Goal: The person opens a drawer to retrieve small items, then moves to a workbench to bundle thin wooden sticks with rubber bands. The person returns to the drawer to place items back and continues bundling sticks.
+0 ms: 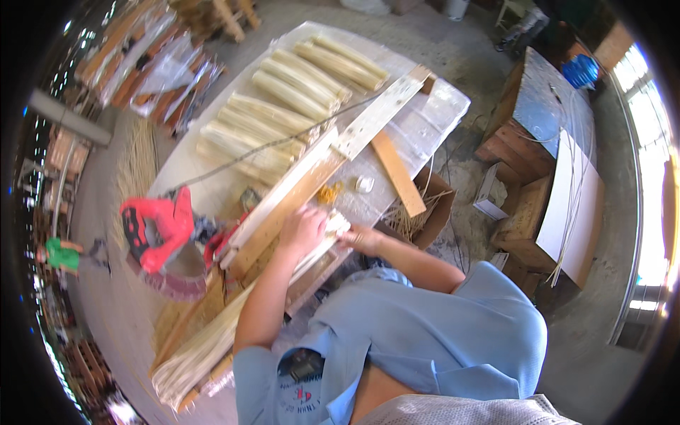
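A long bundle of pale, thin cane-like strips [205,340] lies slantwise along the near side of the worktable, its far end at my hands. My left hand [304,228] is closed over the bundle near that end. At the tip, my right hand [363,241] has its fingers pressed against the strips from the right. Just beyond my hands are a small heap of yellow bands [329,193] and a small white roll [364,185]. A wooden fence with a pale rail [283,188] runs alongside the bundle.
A red power saw [163,227] stands at the table's left, its dark cord crossing several tied pale bundles [297,81]. A flat wooden strip [397,173] lies at the right. Below that edge, a cardboard box [435,216] holds thin sticks. Wooden crates [524,184] stand farther right.
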Action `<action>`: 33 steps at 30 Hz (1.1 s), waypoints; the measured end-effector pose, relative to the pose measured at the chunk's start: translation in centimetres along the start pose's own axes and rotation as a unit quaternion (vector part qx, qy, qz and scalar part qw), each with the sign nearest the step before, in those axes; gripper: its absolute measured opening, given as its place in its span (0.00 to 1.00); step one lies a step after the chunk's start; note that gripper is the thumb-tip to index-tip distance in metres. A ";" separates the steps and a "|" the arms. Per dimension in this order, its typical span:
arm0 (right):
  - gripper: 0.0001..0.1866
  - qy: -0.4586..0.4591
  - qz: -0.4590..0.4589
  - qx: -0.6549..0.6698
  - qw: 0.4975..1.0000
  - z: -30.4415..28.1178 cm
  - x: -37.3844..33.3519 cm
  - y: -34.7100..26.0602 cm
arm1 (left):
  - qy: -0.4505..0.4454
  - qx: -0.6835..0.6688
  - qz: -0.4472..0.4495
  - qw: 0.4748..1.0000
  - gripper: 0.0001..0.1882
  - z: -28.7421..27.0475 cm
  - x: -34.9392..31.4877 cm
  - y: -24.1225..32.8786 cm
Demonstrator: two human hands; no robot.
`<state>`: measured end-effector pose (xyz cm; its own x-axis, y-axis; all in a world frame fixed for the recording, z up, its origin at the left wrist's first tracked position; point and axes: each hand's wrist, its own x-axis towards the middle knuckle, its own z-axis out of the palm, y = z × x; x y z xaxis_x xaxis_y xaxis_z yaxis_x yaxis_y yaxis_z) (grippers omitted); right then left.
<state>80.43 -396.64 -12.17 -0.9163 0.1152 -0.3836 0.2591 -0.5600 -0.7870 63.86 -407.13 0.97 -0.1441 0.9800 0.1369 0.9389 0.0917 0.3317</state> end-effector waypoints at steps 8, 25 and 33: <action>0.30 0.050 -0.066 -0.187 0.979 4.1 -1.4 -1.9 | -0.025 -0.031 -0.008 0.999 0.04 -1.6 -3.6 -1.0; 0.40 -0.048 0.042 -0.303 0.951 4.2 -2.6 -1.9 | -0.063 0.045 -0.109 0.991 0.28 -1.3 -6.3 3.0; 0.30 -0.251 0.007 -0.264 0.931 7.3 -5.8 -3.5 | -0.052 0.034 -0.146 0.987 0.27 0.5 -8.1 2.4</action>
<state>82.65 -401.36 -3.66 -0.9049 -0.3612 -0.2252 0.2644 -0.0624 -0.9624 67.48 -414.75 0.20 -0.3819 0.9227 -0.0526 0.8819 0.3808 0.2781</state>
